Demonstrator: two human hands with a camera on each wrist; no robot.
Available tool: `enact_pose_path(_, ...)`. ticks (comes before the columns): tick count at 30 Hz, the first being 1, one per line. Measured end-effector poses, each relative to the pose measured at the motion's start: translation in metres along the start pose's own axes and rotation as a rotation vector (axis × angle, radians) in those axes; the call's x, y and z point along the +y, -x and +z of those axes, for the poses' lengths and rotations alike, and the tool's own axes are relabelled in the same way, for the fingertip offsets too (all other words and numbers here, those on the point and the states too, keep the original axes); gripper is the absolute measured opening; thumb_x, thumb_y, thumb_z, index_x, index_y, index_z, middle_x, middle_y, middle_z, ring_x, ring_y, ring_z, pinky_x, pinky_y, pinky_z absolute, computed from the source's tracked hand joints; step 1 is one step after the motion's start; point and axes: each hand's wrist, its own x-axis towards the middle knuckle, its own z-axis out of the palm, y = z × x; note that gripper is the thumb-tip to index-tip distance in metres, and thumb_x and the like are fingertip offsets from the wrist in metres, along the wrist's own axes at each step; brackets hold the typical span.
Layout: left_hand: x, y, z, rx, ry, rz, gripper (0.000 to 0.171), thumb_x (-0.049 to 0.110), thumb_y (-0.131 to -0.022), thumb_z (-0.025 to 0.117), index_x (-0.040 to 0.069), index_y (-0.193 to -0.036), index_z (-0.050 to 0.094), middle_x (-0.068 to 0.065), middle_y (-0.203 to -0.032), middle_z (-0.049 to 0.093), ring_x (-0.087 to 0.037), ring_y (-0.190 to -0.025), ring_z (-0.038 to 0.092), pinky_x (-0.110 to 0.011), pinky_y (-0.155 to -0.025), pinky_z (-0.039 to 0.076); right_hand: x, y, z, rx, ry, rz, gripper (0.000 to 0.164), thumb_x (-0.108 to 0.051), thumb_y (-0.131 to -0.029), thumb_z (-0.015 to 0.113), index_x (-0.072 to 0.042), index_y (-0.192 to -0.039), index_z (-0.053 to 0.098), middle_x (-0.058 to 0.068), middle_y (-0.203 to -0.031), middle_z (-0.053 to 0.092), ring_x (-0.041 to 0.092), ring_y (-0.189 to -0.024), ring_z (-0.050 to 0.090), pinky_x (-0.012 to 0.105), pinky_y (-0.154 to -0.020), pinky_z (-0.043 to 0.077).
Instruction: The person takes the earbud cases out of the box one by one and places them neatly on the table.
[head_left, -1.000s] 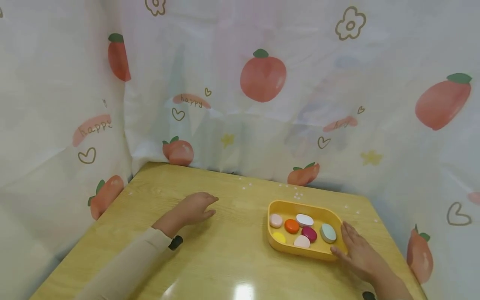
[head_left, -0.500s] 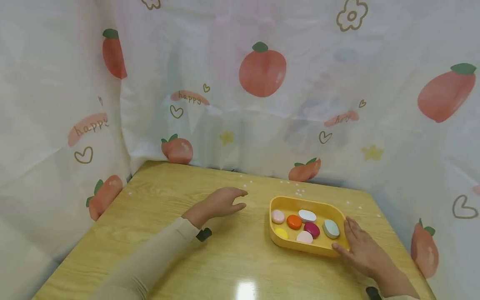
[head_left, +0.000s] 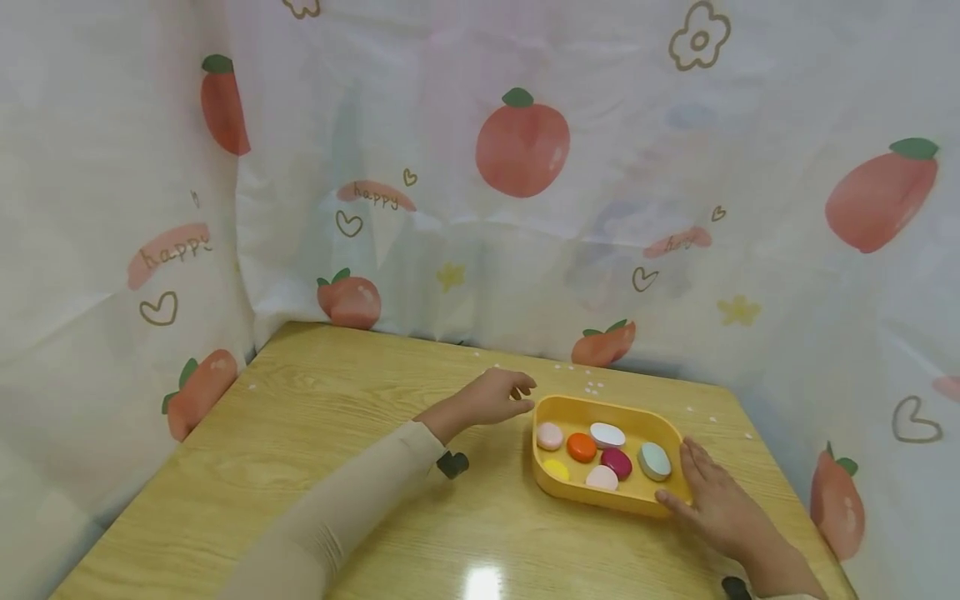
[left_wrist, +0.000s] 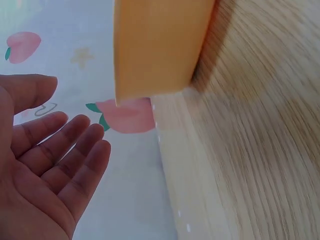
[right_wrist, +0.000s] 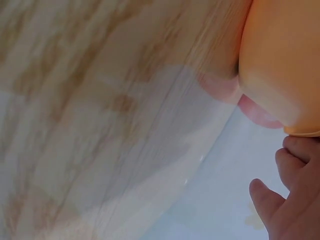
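A yellow rectangular tray [head_left: 600, 497] with rounded corners stands on the wooden table. Inside lie several smooth, rounded, pebble-like pieces, among them an orange one [head_left: 581, 447], a magenta one [head_left: 616, 463], a white oval [head_left: 607, 435] and a pale green oval [head_left: 655, 462]. My left hand [head_left: 491, 398] is held just off the tray's left end, fingers loosely bent and holding nothing. In the left wrist view, its palm and fingers are apart from the tray wall [left_wrist: 160, 50]. At the tray's right end, my right hand [head_left: 720, 504] touches the rim with extended fingers, thumb near the front corner.
The table [head_left: 337, 367] has small white flecks [head_left: 592, 385] near its far edge. A white curtain [head_left: 420, 100] printed with fruit hangs behind it and along both sides. Light glares off the tabletop [head_left: 482, 582] in front.
My left hand has moved right across the table, from the left-middle to beside the tray's left end. The right hand stays at the tray's right end, and the tray keeps its place.
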Motion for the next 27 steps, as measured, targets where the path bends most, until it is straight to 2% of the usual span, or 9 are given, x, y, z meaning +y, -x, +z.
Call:
enact_pose_path(4,0.003,-0.010,0.004,-0.001,0.113,-0.013,0.032,0.026,-0.095,0.066,0.010,-0.123,0.065,0.001,-0.109,0.068,-0.007,-0.091,0.065,-0.020,-0.076,0.051,0.000,-0.002,0.002,-0.001,0.020,-0.003,0.092,-0.054,-0.097,0.051,0.015,-0.147,0.018,0.034,-0.153,0.015,0.051,-0.138,0.018,0.067,-0.104,0.020)
enact_pose_path(8,0.009,-0.019,0.008,-0.021,0.198,0.005,0.031,0.024,-0.095,0.066,0.007,-0.121,0.066,0.002,-0.105,0.068,-0.006,-0.090,0.064,-0.019,-0.075,0.051,0.000,-0.001,0.002,0.005,0.030,-0.002,0.092,-0.054,-0.096,0.051,0.015,-0.147,0.019,0.034,-0.152,0.017,0.051,-0.137,0.019,0.067,-0.105,0.020)
enact_pose_path(12,0.015,-0.026,0.014,-0.056,0.213,0.001,0.031,0.023,-0.094,0.067,0.006,-0.120,0.067,0.002,-0.103,0.069,-0.005,-0.089,0.063,-0.018,-0.069,0.051,-0.002,-0.001,0.002,0.003,0.016,0.007,0.091,-0.054,-0.096,0.051,0.015,-0.147,0.019,0.034,-0.152,0.016,0.052,-0.137,0.019,0.068,-0.104,0.020)
enact_pose_path(17,0.027,-0.035,0.022,-0.124,0.242,-0.057,0.029,0.020,-0.094,0.067,0.004,-0.118,0.068,0.001,-0.100,0.068,-0.005,-0.080,0.062,-0.020,-0.061,0.053,-0.001,0.000,0.002,0.005,0.014,0.016,0.092,-0.054,-0.096,0.051,0.014,-0.148,0.017,0.033,-0.153,0.015,0.053,-0.136,0.019,0.067,-0.105,0.020)
enact_pose_path(21,0.039,-0.043,0.028,-0.199,0.217,-0.067,0.033,0.021,-0.093,0.068,0.003,-0.121,0.066,0.002,-0.098,0.067,-0.008,-0.076,0.064,-0.020,-0.060,0.053,-0.001,-0.002,0.003,0.005,0.012,0.019,0.092,-0.054,-0.097,0.050,0.014,-0.148,0.016,0.034,-0.153,0.014,0.052,-0.137,0.018,0.068,-0.105,0.020)
enact_pose_path(27,0.052,-0.056,0.041,-0.265,0.101,-0.056,0.039,0.028,-0.092,0.070,0.005,-0.124,0.065,0.005,-0.097,0.068,-0.008,-0.080,0.064,-0.016,-0.070,0.049,-0.001,-0.001,0.003,-0.003,-0.005,0.017,0.091,-0.053,-0.097,0.051,0.014,-0.148,0.016,0.034,-0.153,0.014,0.052,-0.137,0.017,0.068,-0.105,0.019)
